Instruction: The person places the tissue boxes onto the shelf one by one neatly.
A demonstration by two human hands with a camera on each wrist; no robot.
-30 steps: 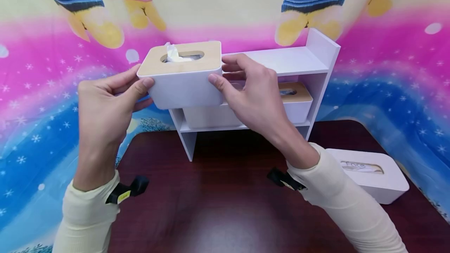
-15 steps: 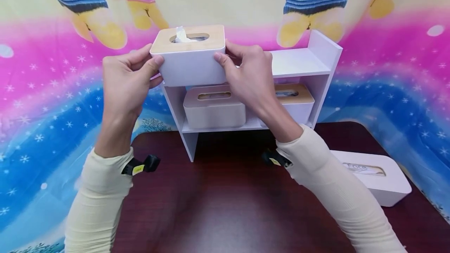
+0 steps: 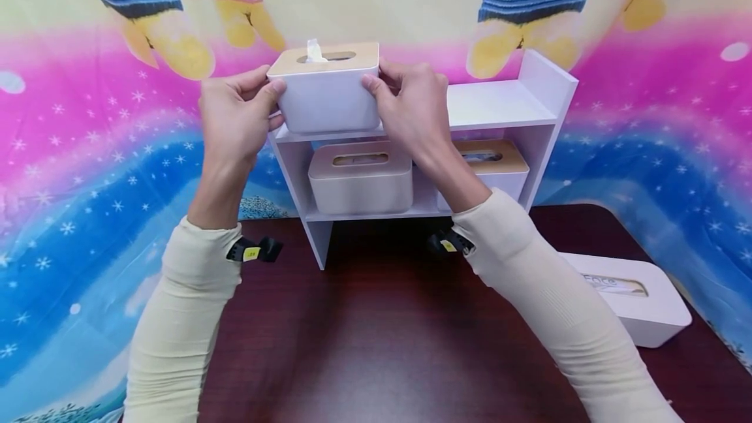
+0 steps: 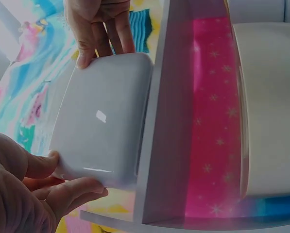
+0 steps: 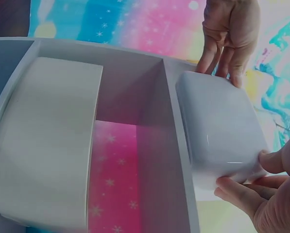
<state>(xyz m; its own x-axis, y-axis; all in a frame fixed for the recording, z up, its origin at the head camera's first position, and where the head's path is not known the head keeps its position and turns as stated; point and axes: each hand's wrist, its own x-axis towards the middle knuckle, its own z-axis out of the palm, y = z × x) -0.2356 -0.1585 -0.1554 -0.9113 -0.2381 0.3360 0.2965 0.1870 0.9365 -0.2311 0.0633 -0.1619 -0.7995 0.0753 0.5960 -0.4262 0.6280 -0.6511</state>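
A white tissue box with a wood-look lid and a tissue poking out is held upright at the left end of the white rack's top shelf. My left hand grips its left end, thumb on the front. At the right end, my right hand pinches the box the same way. In the left wrist view the box's smooth front lies along the top board. The right wrist view shows the box beside that board too; whether its base bears full weight there, I cannot tell.
A greyish tissue box and a wood-lidded white tissue box, partly behind my right arm, stand on the lower shelf. Another white tissue box lies on the dark table at right. A patterned cloth hangs behind.
Both hands have carried the tissue box up, rightward and farther back, from in front of the rack to its top shelf. The greyish box below has come into fuller view.
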